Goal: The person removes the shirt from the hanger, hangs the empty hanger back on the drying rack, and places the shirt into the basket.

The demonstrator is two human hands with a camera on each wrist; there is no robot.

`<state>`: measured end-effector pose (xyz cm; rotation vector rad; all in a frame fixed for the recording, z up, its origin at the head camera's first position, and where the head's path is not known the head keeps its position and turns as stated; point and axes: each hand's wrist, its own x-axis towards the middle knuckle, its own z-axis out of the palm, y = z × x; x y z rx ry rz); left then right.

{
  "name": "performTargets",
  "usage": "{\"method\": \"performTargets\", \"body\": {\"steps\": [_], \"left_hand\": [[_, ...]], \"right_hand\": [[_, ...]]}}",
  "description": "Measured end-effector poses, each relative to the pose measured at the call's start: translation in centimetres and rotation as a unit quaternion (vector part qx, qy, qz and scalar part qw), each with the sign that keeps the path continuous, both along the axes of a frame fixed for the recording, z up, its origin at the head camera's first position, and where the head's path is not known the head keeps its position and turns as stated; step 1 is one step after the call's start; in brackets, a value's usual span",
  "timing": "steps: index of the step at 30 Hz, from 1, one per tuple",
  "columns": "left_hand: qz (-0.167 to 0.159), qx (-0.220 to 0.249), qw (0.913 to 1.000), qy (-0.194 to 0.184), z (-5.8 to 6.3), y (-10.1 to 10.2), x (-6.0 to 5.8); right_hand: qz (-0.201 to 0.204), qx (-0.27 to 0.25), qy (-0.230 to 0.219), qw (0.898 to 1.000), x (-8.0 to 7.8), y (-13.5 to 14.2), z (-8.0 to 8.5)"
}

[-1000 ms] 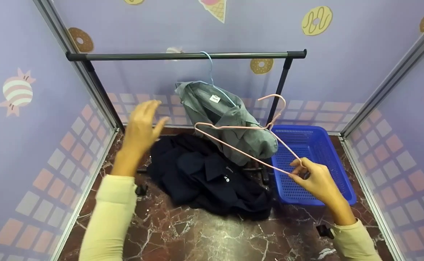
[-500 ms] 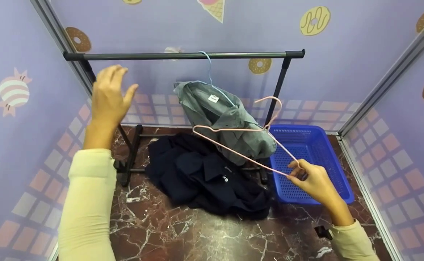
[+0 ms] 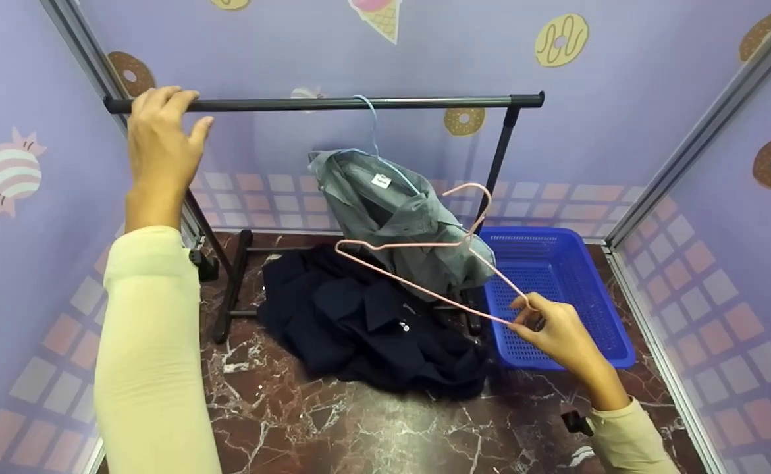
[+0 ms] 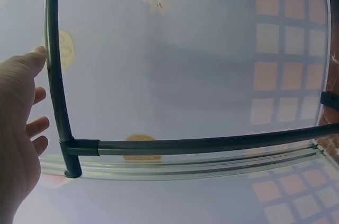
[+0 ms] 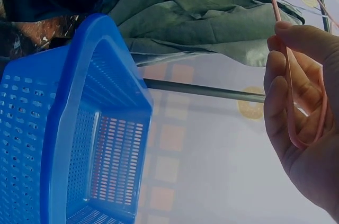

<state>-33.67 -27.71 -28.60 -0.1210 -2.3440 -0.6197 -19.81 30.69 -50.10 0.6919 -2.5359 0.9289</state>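
Observation:
My right hand (image 3: 556, 332) pinches one corner of a pink clothes hanger (image 3: 418, 286), its hook pointing up toward the rack. In the right wrist view the hanger's bent end (image 5: 291, 123) lies across the curled fingers. My left hand (image 3: 162, 138) is raised at the left end of the rack's dark top bar (image 3: 280, 104), fingers relaxed and overlapping the bar in the head view. The left wrist view has the thumb tip right at the bar (image 4: 55, 81). A grey-green shirt (image 3: 392, 204) hangs by a blue hanger (image 3: 373, 125) from the bar, partly behind the pink hanger.
A dark navy shirt (image 3: 372, 322) lies crumpled on the marbled floor (image 3: 359, 428) below the rack. To the right stands a blue perforated basket (image 3: 599, 316). Lilac walls (image 3: 675, 99) enclose three sides, and the rack's foot (image 3: 232, 289) stands at left.
My left hand has moved left and up from above the navy shirt to the rack's left end. The right hand and pink hanger have shifted slightly left in view.

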Motion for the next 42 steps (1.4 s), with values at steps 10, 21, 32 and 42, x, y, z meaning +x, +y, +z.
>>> {"method": "performTargets", "body": {"steps": [10, 21, 32, 42], "left_hand": [[0.043, 0.043, 0.9975, -0.034, -0.1, 0.0, -1.0], [0.069, 0.063, 0.9953, -0.027, -0.5, 0.5, -2.1], [0.059, 0.068, 0.9958, 0.016, -1.0, 0.7, -1.7], [0.064, 0.075, 0.9951, 0.009, -0.4, 1.1, -1.8]], "right_hand": [[0.008, 0.001, -0.009, 1.0, 0.2, -0.1, 0.0], [0.012, 0.008, -0.019, 1.0, -0.2, -0.5, 1.0], [0.039, 0.043, 0.02, 0.998, -1.2, -2.9, 4.1], [0.062, 0.048, 0.009, 0.997, -2.3, -7.0, 7.4]]}}
